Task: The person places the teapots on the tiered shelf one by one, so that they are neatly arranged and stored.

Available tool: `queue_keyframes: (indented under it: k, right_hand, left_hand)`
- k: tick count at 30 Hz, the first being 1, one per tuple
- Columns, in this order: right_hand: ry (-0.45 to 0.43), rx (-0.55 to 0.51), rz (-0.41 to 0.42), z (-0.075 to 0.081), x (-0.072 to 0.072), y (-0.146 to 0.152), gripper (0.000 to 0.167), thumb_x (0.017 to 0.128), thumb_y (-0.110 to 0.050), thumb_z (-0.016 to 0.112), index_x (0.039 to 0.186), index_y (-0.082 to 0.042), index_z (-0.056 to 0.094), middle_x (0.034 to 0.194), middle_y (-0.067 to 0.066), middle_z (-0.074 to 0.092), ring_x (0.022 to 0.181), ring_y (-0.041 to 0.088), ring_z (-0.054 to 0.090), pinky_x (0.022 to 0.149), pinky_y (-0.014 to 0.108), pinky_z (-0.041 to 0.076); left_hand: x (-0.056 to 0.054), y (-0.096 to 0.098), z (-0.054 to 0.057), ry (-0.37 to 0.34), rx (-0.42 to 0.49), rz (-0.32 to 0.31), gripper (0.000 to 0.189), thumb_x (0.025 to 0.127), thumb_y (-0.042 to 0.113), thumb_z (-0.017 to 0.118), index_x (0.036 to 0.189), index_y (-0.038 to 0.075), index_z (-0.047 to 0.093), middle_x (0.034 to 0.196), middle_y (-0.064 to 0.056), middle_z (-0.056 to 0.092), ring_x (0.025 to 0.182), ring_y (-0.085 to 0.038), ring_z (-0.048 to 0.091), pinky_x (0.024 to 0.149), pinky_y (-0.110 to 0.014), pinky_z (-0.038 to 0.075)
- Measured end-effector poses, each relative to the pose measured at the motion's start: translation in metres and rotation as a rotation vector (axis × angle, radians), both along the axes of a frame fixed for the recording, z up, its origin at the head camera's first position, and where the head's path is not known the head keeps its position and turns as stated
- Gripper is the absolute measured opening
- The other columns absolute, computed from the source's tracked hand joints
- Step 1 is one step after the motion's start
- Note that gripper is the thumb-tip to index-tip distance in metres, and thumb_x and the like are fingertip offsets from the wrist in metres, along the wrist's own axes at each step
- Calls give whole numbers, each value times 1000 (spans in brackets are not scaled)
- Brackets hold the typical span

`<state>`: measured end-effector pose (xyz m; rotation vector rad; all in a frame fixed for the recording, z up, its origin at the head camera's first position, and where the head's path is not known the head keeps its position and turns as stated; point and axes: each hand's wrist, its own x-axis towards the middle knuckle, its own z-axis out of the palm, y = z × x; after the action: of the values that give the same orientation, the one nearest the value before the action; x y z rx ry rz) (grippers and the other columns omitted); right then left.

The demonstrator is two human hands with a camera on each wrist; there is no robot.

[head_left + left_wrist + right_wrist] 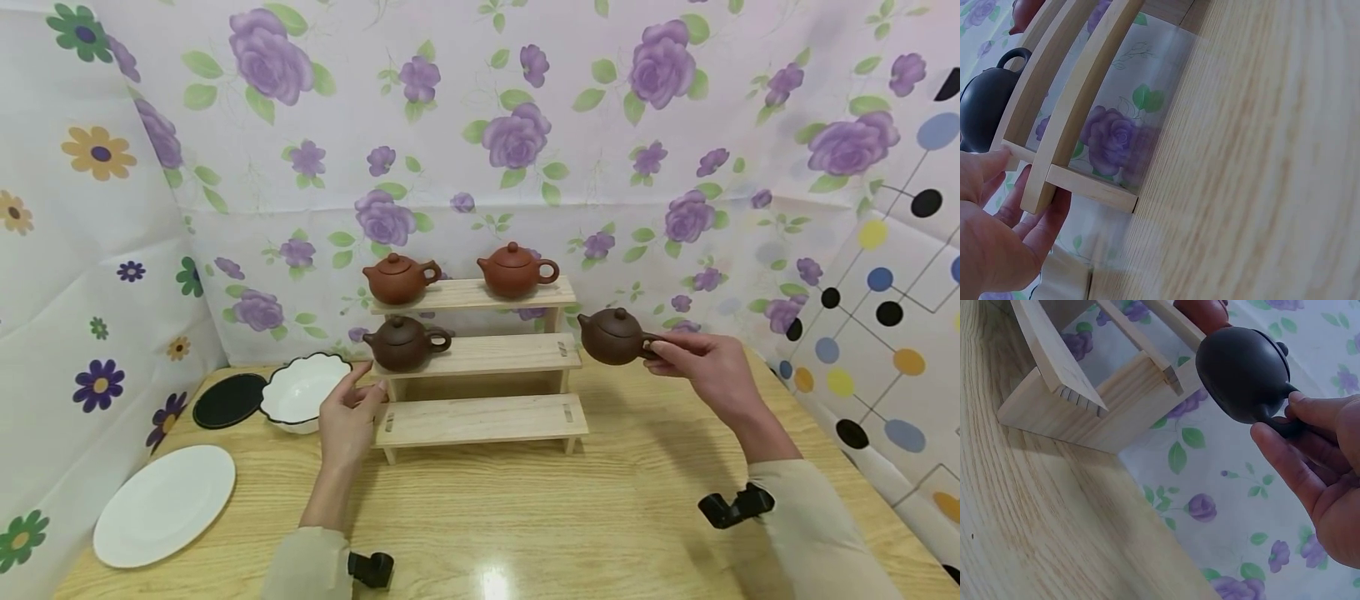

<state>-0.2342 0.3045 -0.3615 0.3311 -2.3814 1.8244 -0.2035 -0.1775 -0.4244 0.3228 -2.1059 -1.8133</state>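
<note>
In the head view my right hand [701, 367] pinches the handle of a dark brown teapot [613, 336], held in the air just right of a three-tier wooden stand [480, 421]. The right wrist view shows thumb and fingers closed on that handle. At the stand's left end, my left hand [348, 417] grips the side, with fingers around the shelf ends in the left wrist view. Another dark brown teapot [403, 344] sits on the middle tier's left. Two reddish-brown teapots, one at left [397, 279] and one at right [513, 271], stand on the top tier.
Left of the stand are a white scalloped bowl [300, 390] with a dark rim, a black oval mat [229, 401] and a white plate [167, 505]. All rest on a wood-grain table [510, 517]. Flowered cloth [450, 108] hangs behind; dotted cloth [885, 350] hangs at right.
</note>
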Motion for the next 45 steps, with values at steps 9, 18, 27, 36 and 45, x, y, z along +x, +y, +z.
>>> queue_keyframes:
  k: [9, 18, 27, 36, 45]
  right_hand:
    - [15, 0, 57, 2, -6, -12, 44, 106, -15, 67, 133, 19, 63, 104, -9, 77, 92, 9, 79, 85, 30, 62]
    - [4, 34, 67, 6, -10, -22, 41, 106, -18, 67, 133, 13, 67, 104, -8, 77, 93, 9, 79, 87, 32, 62]
    - [-42, 17, 83, 12, -19, -33, 46, 104, -22, 70, 135, 11, 66, 104, -6, 80, 94, 10, 79, 88, 34, 62]
    - [-82, 22, 139, 16, -31, -45, 47, 105, -23, 69, 136, 11, 65, 105, -3, 81, 94, 13, 80, 89, 33, 62]
    - [-79, 37, 196, 16, -44, -65, 41, 104, -19, 70, 134, 10, 67, 118, 24, 76, 93, 19, 81, 90, 41, 62]
  left_hand:
    - [-1, -1, -1, 2, -2, -1, 43, 102, 20, 73, 145, 18, 66, 86, 12, 72, 86, -4, 71, 71, -18, 51]
    - [-1, -2, 0, -6, -2, -7, 45, 102, 23, 74, 146, 17, 66, 90, 7, 74, 84, -1, 68, 69, -18, 49]
    - [-1, -2, 0, -6, 11, -7, 45, 101, 23, 75, 145, 17, 66, 92, 4, 76, 84, -1, 70, 69, -18, 50]
    - [-1, -2, -1, -2, 1, -2, 43, 102, 23, 74, 144, 18, 67, 91, 6, 75, 86, -3, 69, 70, -18, 50]
    - [-1, -2, -1, 7, 4, -5, 43, 101, 22, 75, 144, 16, 67, 91, 3, 76, 86, -3, 71, 70, -17, 50]
